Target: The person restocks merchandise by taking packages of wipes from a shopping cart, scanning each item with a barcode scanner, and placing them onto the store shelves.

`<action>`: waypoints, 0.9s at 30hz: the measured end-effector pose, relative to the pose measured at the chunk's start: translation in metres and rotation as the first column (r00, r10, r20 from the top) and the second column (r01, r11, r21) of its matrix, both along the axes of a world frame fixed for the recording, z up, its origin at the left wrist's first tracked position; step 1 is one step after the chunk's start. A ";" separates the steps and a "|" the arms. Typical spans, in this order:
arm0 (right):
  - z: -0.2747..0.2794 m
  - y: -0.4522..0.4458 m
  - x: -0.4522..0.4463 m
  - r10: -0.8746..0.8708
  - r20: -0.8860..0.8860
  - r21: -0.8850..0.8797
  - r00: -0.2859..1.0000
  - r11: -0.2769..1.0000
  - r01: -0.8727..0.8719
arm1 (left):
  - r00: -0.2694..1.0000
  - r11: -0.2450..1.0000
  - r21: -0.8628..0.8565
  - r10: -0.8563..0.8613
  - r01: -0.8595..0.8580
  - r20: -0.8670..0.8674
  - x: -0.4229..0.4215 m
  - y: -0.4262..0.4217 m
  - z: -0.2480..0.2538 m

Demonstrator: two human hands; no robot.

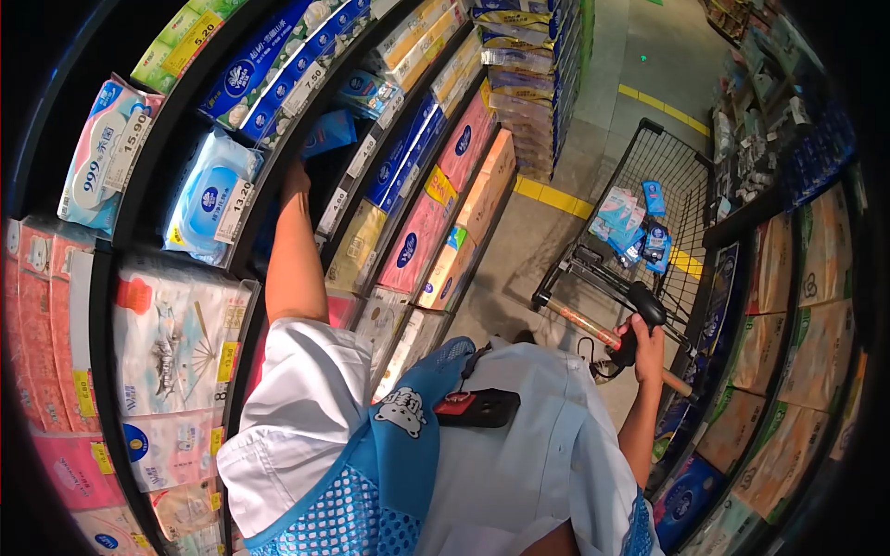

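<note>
My left hand (294, 176) reaches deep into a dark shelf gap on the left; its fingers are hidden in shadow. Just beyond it is a blue soft packet (329, 132), and I cannot tell whether the hand touches it. To the left of that arm stands a light blue wipes pack (211, 196) behind a 13.20 price tag. My right hand (642, 345) is closed round the handle (584, 322) of a shopping cart, by its black fitting. In the cart's wire basket (680, 159) lie several blue and pale packets (621, 215).
Shelves of tissue packs (171, 343) rise close on the left, with price rails (348, 176) along their edges. More tissue packs (816, 352) line the right. A tall stack of packs (524, 88) stands ahead, beside yellow floor tape (553, 196).
</note>
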State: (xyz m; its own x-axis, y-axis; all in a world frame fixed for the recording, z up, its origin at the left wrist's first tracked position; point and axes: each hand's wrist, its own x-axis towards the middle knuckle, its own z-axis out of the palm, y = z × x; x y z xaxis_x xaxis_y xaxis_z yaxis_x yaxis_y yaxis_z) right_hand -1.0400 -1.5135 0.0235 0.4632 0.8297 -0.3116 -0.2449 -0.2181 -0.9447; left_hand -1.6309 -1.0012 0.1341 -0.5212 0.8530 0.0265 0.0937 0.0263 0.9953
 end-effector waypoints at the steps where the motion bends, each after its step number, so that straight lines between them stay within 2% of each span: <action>1: 0.001 0.001 0.000 -0.001 -0.001 -0.004 1.000 1.000 0.001 | 1.000 1.000 0.012 0.002 -0.002 -0.020 -0.001 0.001 0.002; 4: 0.000 0.001 0.001 0.005 -0.009 -0.009 1.000 1.000 -0.005 | 0.984 0.998 0.062 0.014 -0.003 -0.175 0.004 0.006 0.006; 6: 0.001 0.001 0.001 0.004 -0.019 -0.017 1.000 1.000 -0.005 | 0.922 0.992 0.128 0.054 -0.005 -0.384 0.012 0.012 0.002; 9: 0.001 0.001 0.001 -0.005 -0.034 -0.020 0.999 1.000 0.005 | 0.656 0.961 0.277 0.208 0.002 -0.725 0.026 0.026 -0.010; 10: 0.001 0.002 0.001 -0.005 -0.039 -0.010 0.999 1.000 0.005 | 0.530 0.944 0.329 0.277 0.003 -0.801 0.031 0.033 -0.015; 12: -0.001 0.001 0.001 -0.011 -0.052 -0.003 0.999 1.000 0.011 | 0.401 0.946 0.316 0.315 -0.065 -0.860 0.038 0.042 -0.019; 15: -0.003 -0.001 0.002 -0.017 -0.063 -0.015 0.998 1.000 0.016 | 0.631 0.960 -0.043 0.147 -0.275 -0.762 0.065 0.008 0.009; 18: -0.002 -0.001 0.000 -0.019 -0.053 -0.022 0.998 1.000 0.018 | 0.917 0.994 -0.062 0.054 -0.086 -0.396 0.085 -0.025 0.026; 20: -0.004 0.000 0.000 -0.028 -0.053 -0.009 0.998 1.000 0.028 | 0.940 0.987 0.038 -0.135 0.154 -0.313 0.055 0.005 -0.010; 21: -0.003 0.000 0.000 -0.021 -0.062 -0.013 0.998 1.000 0.020 | 0.932 0.960 0.094 -0.230 0.265 -0.279 0.049 0.006 -0.012; 23: 0.002 0.002 0.000 -0.013 -0.078 -0.016 0.997 1.000 0.012 | 0.952 0.983 -0.139 -0.157 0.124 -0.262 0.038 0.010 -0.012; 25: 0.005 0.003 -0.001 -0.030 -0.083 -0.018 0.996 0.999 0.029 | 0.968 0.959 -0.275 -0.136 0.075 -0.211 0.043 0.002 0.005; 27: 0.006 0.003 -0.001 -0.042 -0.082 -0.017 0.996 0.999 0.041 | 0.980 0.941 -0.317 -0.162 0.118 -0.116 0.044 -0.009 0.016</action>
